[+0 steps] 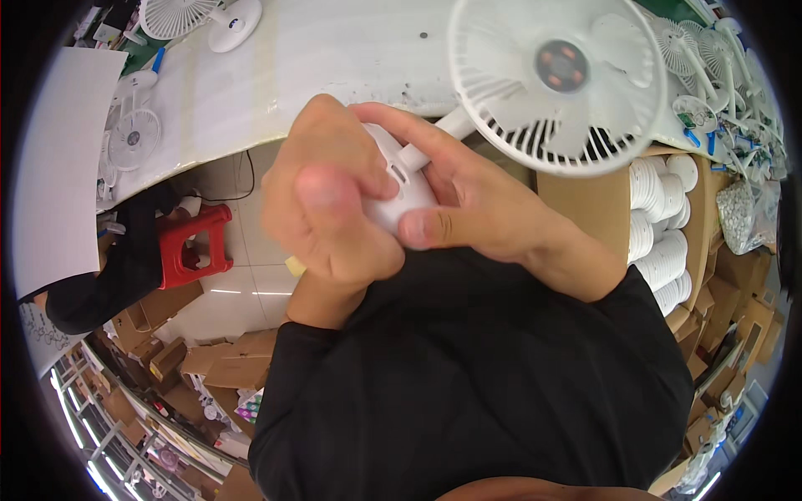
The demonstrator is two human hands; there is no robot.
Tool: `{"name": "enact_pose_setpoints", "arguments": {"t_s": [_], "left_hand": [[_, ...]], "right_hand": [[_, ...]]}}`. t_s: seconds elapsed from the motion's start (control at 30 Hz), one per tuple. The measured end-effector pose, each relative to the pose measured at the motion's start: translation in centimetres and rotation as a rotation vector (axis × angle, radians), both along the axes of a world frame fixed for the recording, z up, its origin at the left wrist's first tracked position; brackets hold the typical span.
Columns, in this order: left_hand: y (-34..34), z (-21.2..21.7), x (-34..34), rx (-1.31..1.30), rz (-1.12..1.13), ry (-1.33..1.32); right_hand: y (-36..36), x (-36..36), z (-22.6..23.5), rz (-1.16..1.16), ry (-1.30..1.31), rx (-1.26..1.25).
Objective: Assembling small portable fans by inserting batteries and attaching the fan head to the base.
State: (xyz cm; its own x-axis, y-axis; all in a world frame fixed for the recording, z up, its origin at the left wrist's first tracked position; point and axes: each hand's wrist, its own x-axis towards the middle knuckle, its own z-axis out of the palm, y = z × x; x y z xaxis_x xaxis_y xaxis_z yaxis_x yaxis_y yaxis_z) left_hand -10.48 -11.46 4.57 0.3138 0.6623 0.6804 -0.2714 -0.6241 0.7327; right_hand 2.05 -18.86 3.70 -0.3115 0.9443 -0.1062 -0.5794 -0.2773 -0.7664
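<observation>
A white desk fan (pixel 535 113) is held up in front of my chest, its neck slanting from the base toward the round caged head at the upper right. My right hand (pixel 493 196) wraps round the fan's rounded base (pixel 409 204), the thumb laid across its near side. My left hand (pixel 330 192) is curled against the left side of the same base, with a fingertip beside a slot. Motion smears part of this hand, and its inner fingers are hidden.
Beyond my hands runs a white worktable (pixel 351 63) with another fan (pixel 238 25) on it. On the right, a cardboard box (pixel 585 204) holds stacked white round parts (pixel 664 259). A red stool (pixel 219 242) and a person's dark-clothed leg (pixel 113 284) are at left.
</observation>
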Motion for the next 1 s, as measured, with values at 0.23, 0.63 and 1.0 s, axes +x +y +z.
{"name": "enact_pose_setpoints", "arguments": {"t_s": [0.23, 0.63, 1.0], "left_hand": [[-0.1, 1.4, 2.2, -0.52, 0.117, -0.148], [-0.4, -0.7, 0.4, -0.241, -0.046, -0.09], [0.6, -0.8, 0.9, -0.503, -0.213, -0.272]], "right_hand": [[0.1, -1.6, -1.4, -0.212, 0.031, 0.192], [0.8, 0.0, -1.4, -0.039, -0.181, 0.199], [1.6, 0.4, -2.2, -0.096, -0.198, 0.458]]}}
